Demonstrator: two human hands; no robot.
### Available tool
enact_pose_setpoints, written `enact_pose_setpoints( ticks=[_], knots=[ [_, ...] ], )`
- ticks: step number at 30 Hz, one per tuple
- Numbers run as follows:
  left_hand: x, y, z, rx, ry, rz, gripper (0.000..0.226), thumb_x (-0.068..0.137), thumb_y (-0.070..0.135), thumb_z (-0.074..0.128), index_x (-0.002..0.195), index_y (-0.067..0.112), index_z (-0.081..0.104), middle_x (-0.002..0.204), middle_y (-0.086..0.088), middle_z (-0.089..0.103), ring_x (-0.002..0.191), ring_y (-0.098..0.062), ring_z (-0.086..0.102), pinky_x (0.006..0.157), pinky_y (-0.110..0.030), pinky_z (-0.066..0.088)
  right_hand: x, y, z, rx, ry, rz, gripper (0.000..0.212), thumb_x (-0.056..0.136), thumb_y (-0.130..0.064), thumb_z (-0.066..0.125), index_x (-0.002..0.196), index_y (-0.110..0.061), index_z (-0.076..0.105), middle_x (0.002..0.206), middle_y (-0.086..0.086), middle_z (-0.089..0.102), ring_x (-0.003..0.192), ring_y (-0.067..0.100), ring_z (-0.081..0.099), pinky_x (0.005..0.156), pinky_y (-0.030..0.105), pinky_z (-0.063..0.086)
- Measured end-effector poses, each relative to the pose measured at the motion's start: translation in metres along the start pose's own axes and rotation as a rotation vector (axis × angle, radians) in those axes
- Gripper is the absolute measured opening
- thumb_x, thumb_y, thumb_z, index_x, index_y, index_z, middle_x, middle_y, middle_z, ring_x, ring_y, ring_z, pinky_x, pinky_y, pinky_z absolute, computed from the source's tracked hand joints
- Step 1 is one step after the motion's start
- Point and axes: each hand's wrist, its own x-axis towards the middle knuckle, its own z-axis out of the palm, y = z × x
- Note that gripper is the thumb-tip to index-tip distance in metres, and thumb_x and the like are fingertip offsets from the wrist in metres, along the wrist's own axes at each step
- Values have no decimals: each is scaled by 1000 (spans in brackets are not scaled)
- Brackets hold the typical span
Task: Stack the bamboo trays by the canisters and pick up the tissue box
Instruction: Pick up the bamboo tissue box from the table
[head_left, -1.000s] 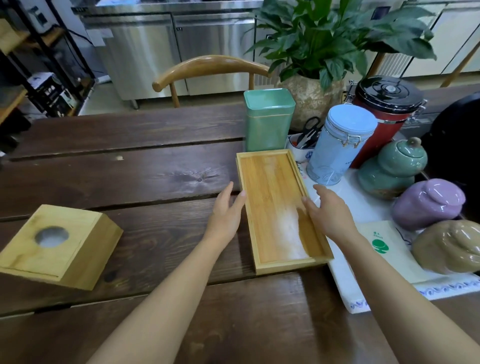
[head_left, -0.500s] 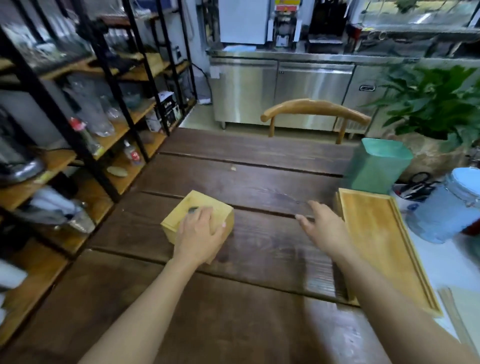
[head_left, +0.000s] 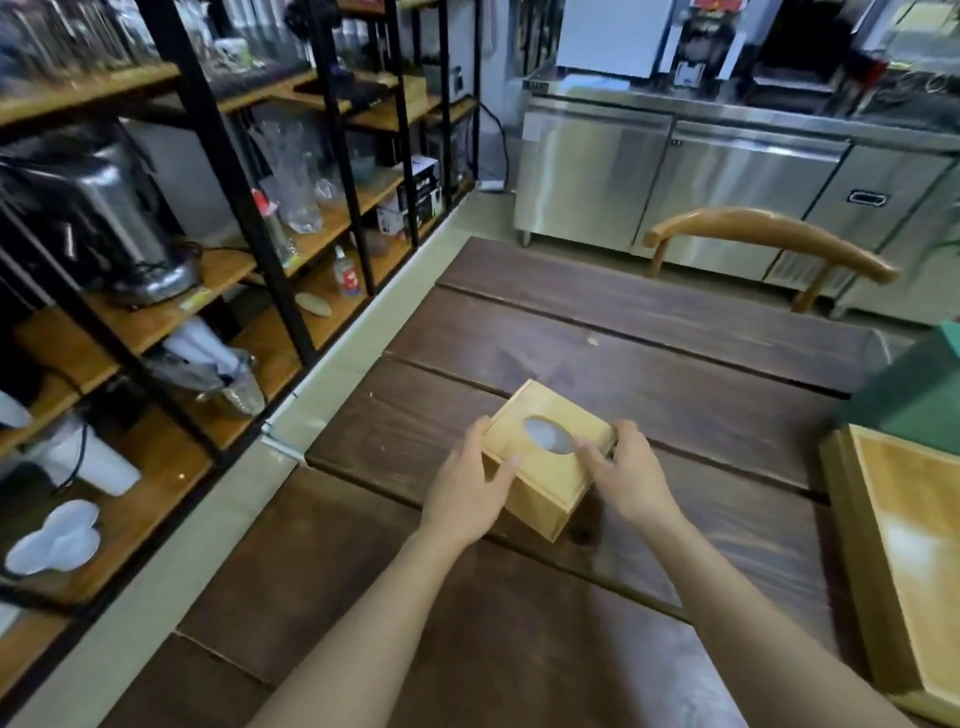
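The bamboo tissue box (head_left: 550, 452), a light wooden block with an oval hole in its top, sits on the dark plank table (head_left: 649, 353). My left hand (head_left: 470, 493) grips its left side, thumb on the top edge. My right hand (head_left: 631, 475) holds its right side with fingers curled over the top near the hole. At the right edge of the view lie the stacked bamboo trays (head_left: 909, 551), long and shallow, next to a green canister (head_left: 914, 395). The other canisters are out of view.
A wooden chair back (head_left: 769, 239) stands at the table's far side. Black metal shelving (head_left: 208, 234) with glassware and appliances runs along the left, across a narrow floor strip. Steel counter cabinets (head_left: 675, 182) line the back wall.
My view has swung left from the trays to the tissue box. My left hand went to the box first, then my right hand left the trays and joined it on the box.
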Motion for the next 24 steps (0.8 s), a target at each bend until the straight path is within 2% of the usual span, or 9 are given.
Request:
enact_pose_setpoints(
  ticks=[3,5,8,10,12,14,17,22,24],
  knots=[
    [0,0,7,-207,18,-91,60,91,47,52,142,24,31,141,0,48,128,-22,47,103,-42,42,0,0,4,77,-9,50,49,93,-37,51,129,-7,38,127,13,53,101,25,52,76,31,38],
    [1,4,10,-388,37,-211,56,89,45,57,135,19,39,134,-1,51,121,-21,49,100,-39,43,-2,-1,9,150,-4,83,52,94,-37,48,133,-8,32,130,12,50,104,24,52,79,34,42],
    [2,9,15,-578,45,-326,46,88,39,61,124,16,43,128,-3,52,116,-20,50,99,-37,43,-4,-6,17,211,32,118,59,93,-38,48,138,-8,24,137,15,46,117,31,52,95,45,47],
    [3,11,18,-602,54,-362,50,85,37,64,124,15,42,128,-4,50,121,-22,48,105,-42,40,-5,-11,19,210,38,140,60,91,-39,51,136,-8,25,136,16,47,116,33,53,95,49,48],
    [3,10,15,-600,57,-393,56,81,37,68,122,13,40,128,-5,50,122,-23,47,106,-44,40,-9,-14,18,184,31,157,58,90,-39,54,132,-8,29,129,14,52,110,33,56,88,45,51],
    [2,6,7,-604,30,-410,55,80,37,69,118,14,37,128,-6,49,120,-23,48,104,-42,40,-13,-15,19,186,37,170,56,87,-39,59,128,-9,35,123,14,56,103,32,60,74,41,54],
    [-10,-5,-12,-609,4,-394,52,81,39,67,113,18,33,128,-5,48,119,-22,49,103,-41,42,-27,-22,20,177,12,144,53,84,-39,64,120,-7,42,116,13,60,93,30,63,52,30,49],
    [-43,-25,-52,-582,87,-368,54,78,47,67,114,24,33,126,-4,52,115,-23,54,99,-48,47,-54,-51,32,198,-43,35,50,79,-43,68,110,-11,45,110,11,61,93,30,66,74,48,59],
    [-62,-33,-74,-566,138,-386,51,81,44,67,115,24,34,126,-4,52,116,-24,52,100,-49,46,-70,-68,41,180,-123,-18,47,80,-43,67,108,-13,44,109,9,61,93,28,66,75,47,60]
  ],
)
